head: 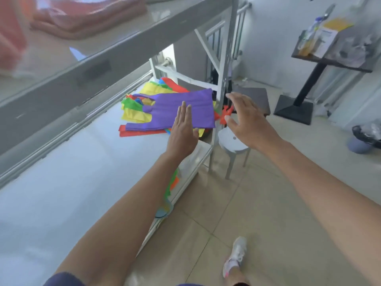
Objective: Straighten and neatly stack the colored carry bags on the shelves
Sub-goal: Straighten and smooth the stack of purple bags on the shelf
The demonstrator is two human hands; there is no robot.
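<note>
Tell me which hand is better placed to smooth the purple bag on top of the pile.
Probably the left hand: its straight fingers overlap the near edge of the purple bag. The right hand hovers open beyond the shelf post, off the pile.

shelf [61, 162]: left of floor | bag stack [134, 117]: on shelf, far end | top bag [185, 104]: on stack | left hand [182, 131]: over top bag's near edge | right hand [245, 120]: right of stack, past post [226, 58] | stool [233, 141]: on floor, under right hand | stand [305, 85]: far right | upper shelf [103, 44]: above, bearing folded bags [82, 15]
</note>
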